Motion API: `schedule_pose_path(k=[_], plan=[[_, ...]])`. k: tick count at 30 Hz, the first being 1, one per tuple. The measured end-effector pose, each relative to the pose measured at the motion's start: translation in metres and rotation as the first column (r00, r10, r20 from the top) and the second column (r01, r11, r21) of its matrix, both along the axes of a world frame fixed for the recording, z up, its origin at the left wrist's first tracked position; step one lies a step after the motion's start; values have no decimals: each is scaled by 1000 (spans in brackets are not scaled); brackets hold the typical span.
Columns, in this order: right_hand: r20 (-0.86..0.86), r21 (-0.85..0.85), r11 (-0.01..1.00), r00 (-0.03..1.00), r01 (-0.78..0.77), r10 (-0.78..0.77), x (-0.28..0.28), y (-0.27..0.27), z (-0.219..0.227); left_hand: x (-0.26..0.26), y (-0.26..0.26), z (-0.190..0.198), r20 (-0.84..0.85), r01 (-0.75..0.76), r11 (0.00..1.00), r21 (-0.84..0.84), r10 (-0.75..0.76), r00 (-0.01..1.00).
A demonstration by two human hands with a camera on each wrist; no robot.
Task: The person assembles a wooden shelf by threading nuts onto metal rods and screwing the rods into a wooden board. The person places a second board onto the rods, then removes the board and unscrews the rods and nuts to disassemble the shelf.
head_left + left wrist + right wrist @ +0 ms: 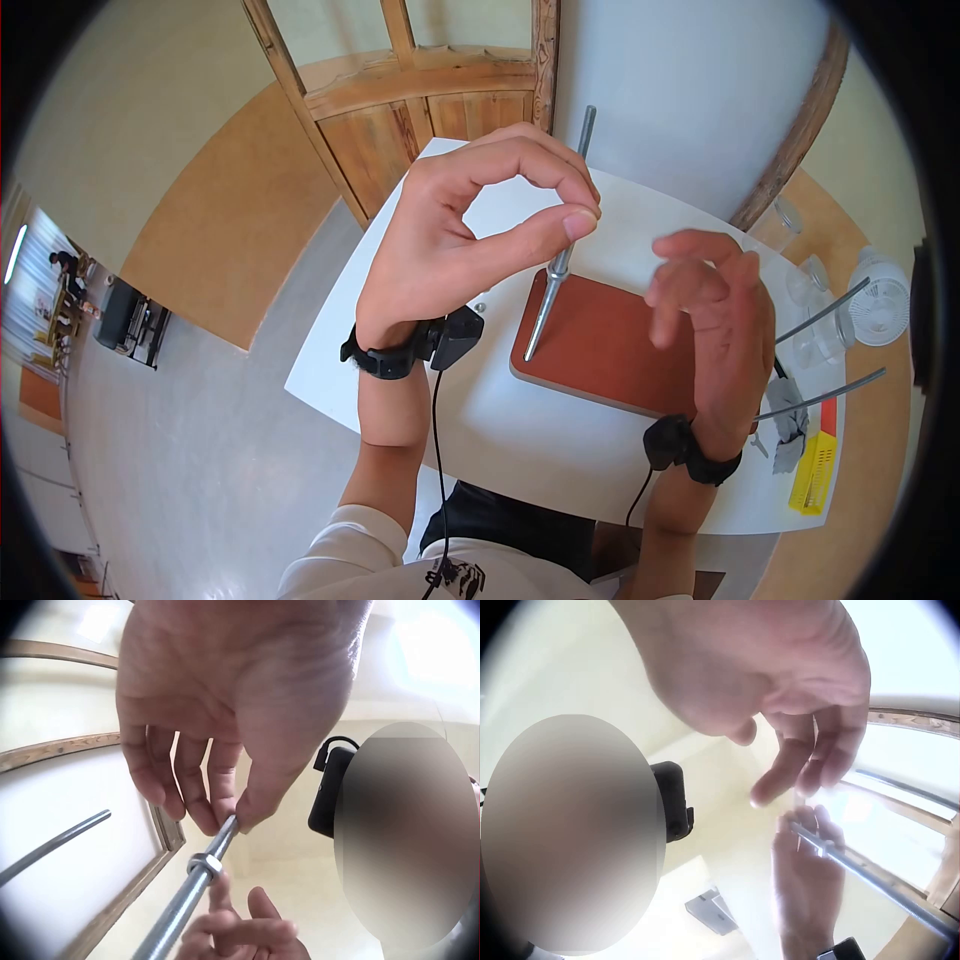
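Silvery metal is pinched by the left hand (430, 230): the upper end of a metal rod (541, 320) is held between the tips of thumb and forefinger, while the other fingers are loosely bent. Just below this grip, a hex nut (205, 866) is seated around the rod. By the rod's lower end, under the left fingertips, the near left corner of a reddish-brown board (610, 340) is met. The right hand (725, 330) is held apart from the rod, to the right of the left hand and over the board, with its fingers relaxed, half bent and unloaded. Each wrist is strapped with a small camera, the left camera (455, 340) and the right camera (672, 440).

Beyond the left fingertips, a second rod (588, 130) is seen with its end free. To the right of the right hand, a third rod (822, 311) and a fourth rod (825, 393) are seen slanting outward in the head view; their lower ends are hidden. The board is supported by a white table (470, 420) below both hands. Beside the left camera, a small metal piece (480, 307) is seen, too small to be named.

Farther right of the right hand, a grey cloth-like bundle (790, 425), a yellow basket (815, 475) and clear jars (825, 300) are grouped. Ahead of the left hand, a wooden door (375, 150) is seen.
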State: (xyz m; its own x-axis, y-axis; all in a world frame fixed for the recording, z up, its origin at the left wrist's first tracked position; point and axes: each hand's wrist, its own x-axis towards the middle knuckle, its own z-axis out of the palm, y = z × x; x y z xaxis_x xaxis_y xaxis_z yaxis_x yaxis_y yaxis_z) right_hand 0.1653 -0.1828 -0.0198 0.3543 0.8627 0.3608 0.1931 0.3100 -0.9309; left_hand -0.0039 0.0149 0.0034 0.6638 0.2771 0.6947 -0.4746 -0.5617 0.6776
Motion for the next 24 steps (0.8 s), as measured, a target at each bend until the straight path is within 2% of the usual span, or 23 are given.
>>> schedule_pose_path(k=[1, 3, 5, 7, 9, 11, 12, 14, 17, 18, 20, 21, 23, 24], plan=[[-1, 1, 1000, 1000, 3, -3, -14, 7, 4, 0, 1, 0, -12, 16, 999, -27, -16, 1000], [103, 81, 997, 994, 17, -25, -37, 19, 9, 2, 1, -1, 7, 15, 1000, -4, -15, 1000], [76, 137, 991, 997, -4, -6, -40, 22, -1, 1, 2, -1, 27, 5, 1000, 18, -6, 1000], [130, 99, 988, 986, -118, 105, -29, 15, -2, 0, 5, -1, 17, 62, 996, 60, -63, 998], [190, 51, 995, 979, -88, 77, -10, 5, 3, 0, 2, -1, 14, 29, 999, 41, -29, 999], [60, -87, 995, 996, -56, 62, -4, 0, 4, 0, 2, -1, 11, -2, 1000, 27, 2, 1000], [59, -87, 995, 996, -56, 61, -17, 7, 5, 0, 3, -1, 14, 5, 1000, 18, -5, 1000], [3, 177, 974, 990, 140, -142, -53, 26, 8, 2, 3, -1, 16, 18, 1000, 9, -19, 1000], [93, 175, 974, 983, 143, -161, -58, 28, -5, 0, 4, -1, 27, 24, 999, 29, -25, 999], [93, 175, 974, 983, 141, -159, -40, 21, -6, -1, 5, -1, 16, 46, 998, 48, -47, 999], [59, 66, 969, 971, -237, 234, 12, 2, -8, -1, 6, -2, 7, 66, 996, 65, -66, 998], [59, 65, 969, 970, -240, 236, 13, 2, -6, 0, 6, -2, 11, 42, 998, 51, -43, 999], [-111, 121, 957, 955, -262, 275, 13, 1, -1, 0, 6, -2, 14, 20, 999, 39, -20, 1000], [-112, 122, 958, 956, -258, 272, -2, 7, 1, 0, 5, -2, 12, 21, 999, 31, -21, 1000]])
